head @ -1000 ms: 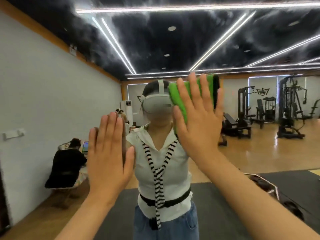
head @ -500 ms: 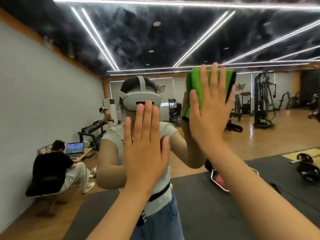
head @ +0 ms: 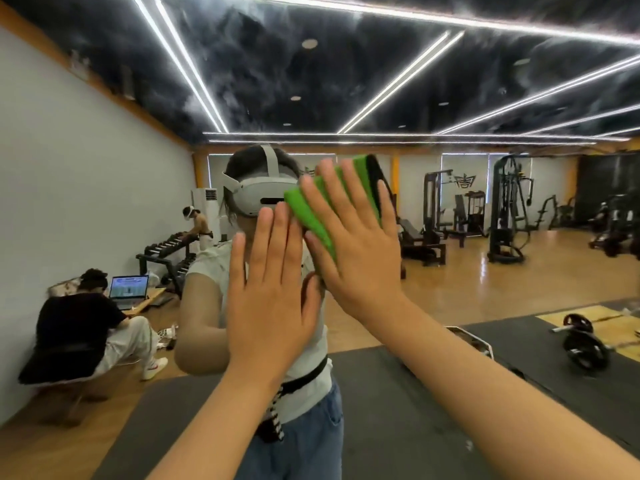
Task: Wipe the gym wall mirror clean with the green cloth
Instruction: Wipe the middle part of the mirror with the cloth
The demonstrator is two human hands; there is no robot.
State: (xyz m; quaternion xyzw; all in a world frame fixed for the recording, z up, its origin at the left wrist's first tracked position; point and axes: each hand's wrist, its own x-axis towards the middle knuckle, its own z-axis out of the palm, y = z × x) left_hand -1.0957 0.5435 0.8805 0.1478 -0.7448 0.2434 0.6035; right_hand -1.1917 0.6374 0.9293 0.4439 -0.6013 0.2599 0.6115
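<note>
The wall mirror [head: 450,271] fills the whole view and reflects the gym and a person in a white headset. My right hand [head: 356,244] lies flat with straight fingers on the folded green cloth [head: 308,216], pressing it against the glass at head height. Part of the cloth shows between and beside my fingers. My left hand [head: 270,292] is flat on the mirror just left of and below the right, fingers straight, its fingertips close to the cloth's lower left corner. It holds nothing.
In the reflection, a seated person [head: 83,327] with a laptop [head: 129,287] is at the left by a white wall. Weight machines [head: 505,209] stand at the back right, a barbell [head: 585,344] lies on dark floor mats [head: 398,410].
My view has swung right along the mirror. My left hand has moved right and up until it sits beside the right. The cloth has tilted under my right hand.
</note>
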